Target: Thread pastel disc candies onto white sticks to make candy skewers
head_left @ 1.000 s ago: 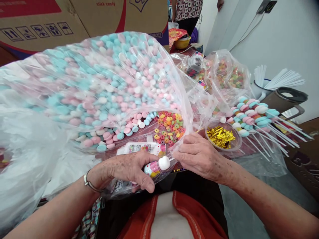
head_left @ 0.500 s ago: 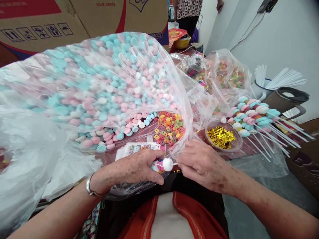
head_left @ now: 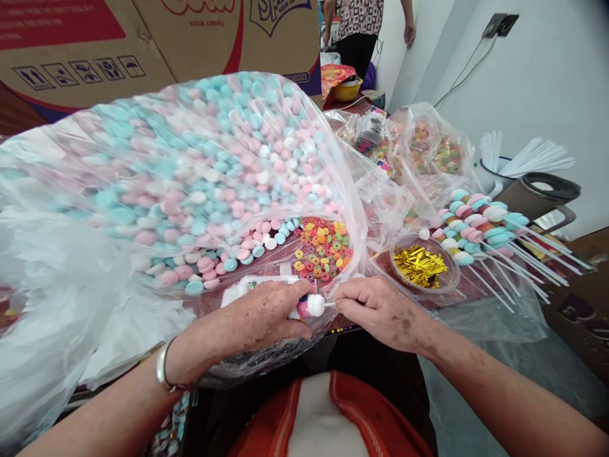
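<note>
The left hand was curled around a printed wrapper, with a white candy poking out past its thumb. The right hand pinched a thin stick that ran from that candy across the short gap between the hands. Too firm a squeeze from the left could dent the candy or crease the wrapper; a sharp tug from the right could draw the stick loose or split the film. How well the stick was seated could not be seen.

White packets lay just beyond the left hand, where its knuckles might push them askew. Just past the right fingertips came the rim of the big clear bag; a snag there could spill the ring candies inside. Beside the right hand, on its outer side, stood a tub of gold ties, which a swinging wrist could tip. Farther out from that hand, the threaded candies were heaped loosely, so a knock might make them slide.
</note>
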`<state>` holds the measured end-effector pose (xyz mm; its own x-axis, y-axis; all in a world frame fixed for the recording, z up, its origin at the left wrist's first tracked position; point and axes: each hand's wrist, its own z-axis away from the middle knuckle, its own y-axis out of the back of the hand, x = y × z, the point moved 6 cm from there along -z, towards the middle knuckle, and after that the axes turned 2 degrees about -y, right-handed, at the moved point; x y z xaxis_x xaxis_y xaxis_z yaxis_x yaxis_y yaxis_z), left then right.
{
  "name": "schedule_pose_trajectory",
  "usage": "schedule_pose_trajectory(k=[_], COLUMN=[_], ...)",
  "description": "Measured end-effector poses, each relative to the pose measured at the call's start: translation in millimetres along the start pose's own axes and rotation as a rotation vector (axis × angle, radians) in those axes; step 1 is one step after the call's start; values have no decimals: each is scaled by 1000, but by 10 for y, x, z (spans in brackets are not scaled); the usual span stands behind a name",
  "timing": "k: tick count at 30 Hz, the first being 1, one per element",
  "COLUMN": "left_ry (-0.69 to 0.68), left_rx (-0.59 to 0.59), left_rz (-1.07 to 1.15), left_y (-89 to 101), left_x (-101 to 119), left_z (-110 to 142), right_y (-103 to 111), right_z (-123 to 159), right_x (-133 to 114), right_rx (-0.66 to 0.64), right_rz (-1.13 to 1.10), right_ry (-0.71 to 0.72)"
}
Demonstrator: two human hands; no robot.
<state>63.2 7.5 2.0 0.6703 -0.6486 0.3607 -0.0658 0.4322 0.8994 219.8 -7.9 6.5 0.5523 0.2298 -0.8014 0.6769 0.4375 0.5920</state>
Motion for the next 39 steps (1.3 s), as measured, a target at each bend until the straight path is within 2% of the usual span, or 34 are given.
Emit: schedule_pose_trajectory(k=[2,5,7,9,12,15,20,25,33,35,39], left_ry=[-28,-73,-100,-131,-129,-16,60,95,87,90,64], left_rx=[28,59,62,53,66,102,-19,-70,-78,-64,-67], left_rz=[-104,-243,-276,-246,-230,-270,-88,195,311,318,326], left_y=[-6,-41,-43,-13,94,217,220,222,234,223,178], left_x=[30,106,162,209,198,41,-160,-195,-153,-172,-195], left_z=[10,1,-6,-2,32,95,159,155,138,135,125], right_y=[-90,-245,-321,-364,-332,-244,-135,-23,-11,-23,-71], right_z=[9,5,4,-3,-17,3,39,78,165,200,248], right_x=[-6,-76,-136,-152,-79,-4,34,-78,-329,-366,-422], right_rx=[5,135,236,262,200,124,80,241,452,466,415], right_rz=[-13,99,198,209,87,-31,-30,133,445,489,554], right_ry=[-2,104,209,257,171,71,62,242,518,551,561])
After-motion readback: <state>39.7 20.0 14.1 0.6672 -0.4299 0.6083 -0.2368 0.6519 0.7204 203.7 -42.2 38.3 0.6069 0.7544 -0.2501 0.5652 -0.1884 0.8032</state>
